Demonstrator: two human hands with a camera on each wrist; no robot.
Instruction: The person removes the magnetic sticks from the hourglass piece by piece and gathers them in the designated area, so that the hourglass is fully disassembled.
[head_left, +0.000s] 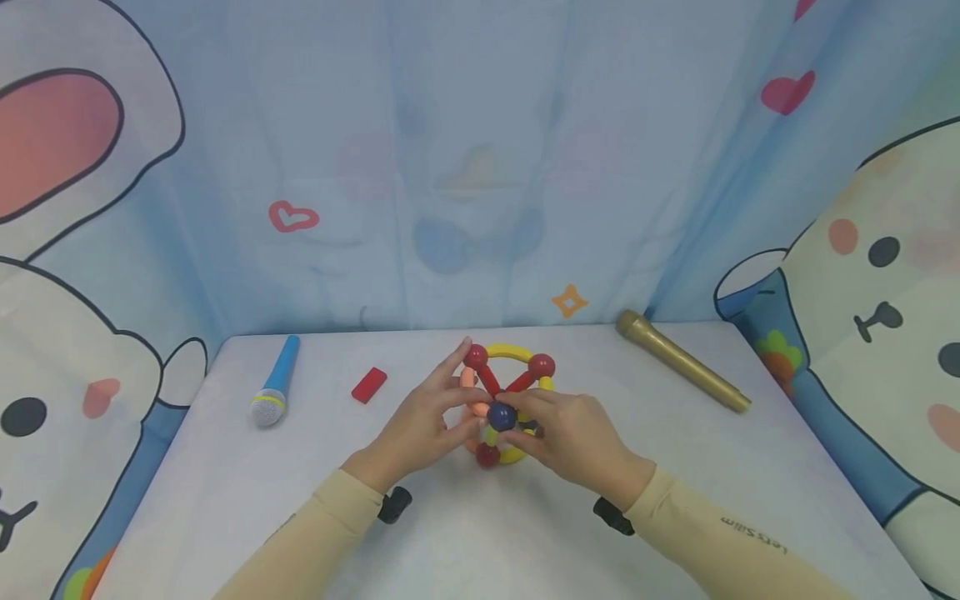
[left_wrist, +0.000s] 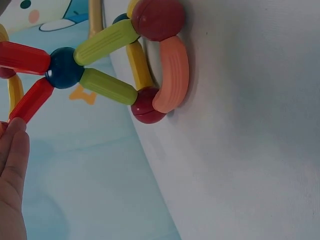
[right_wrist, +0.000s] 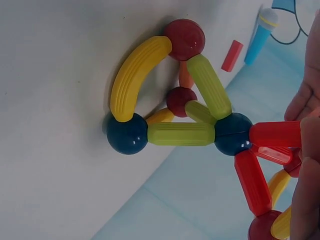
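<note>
A magnetic ball-and-stick model (head_left: 487,454) stands on the table between both hands. In the right wrist view, green rods (right_wrist: 182,134) rise from its lower ring of balls and curved rods to a central blue ball (right_wrist: 233,134). Red rods (right_wrist: 253,182) lead up from there to the upper ring. My left hand (head_left: 422,429) pinches a pink curved rod (head_left: 478,408) on the upper ring's left, one fingertip raised at a red ball (head_left: 476,357). With thumb and forefinger, my right hand (head_left: 576,432) pinches a dark blue ball (head_left: 502,416) at the near side.
To the left lie a blue toy microphone (head_left: 279,379) and a small red block (head_left: 369,385). A gold microphone-like stick (head_left: 682,361) lies at the back right. Behind the white table (head_left: 480,542) hangs a blue curtain (head_left: 480,167) with cartoon prints.
</note>
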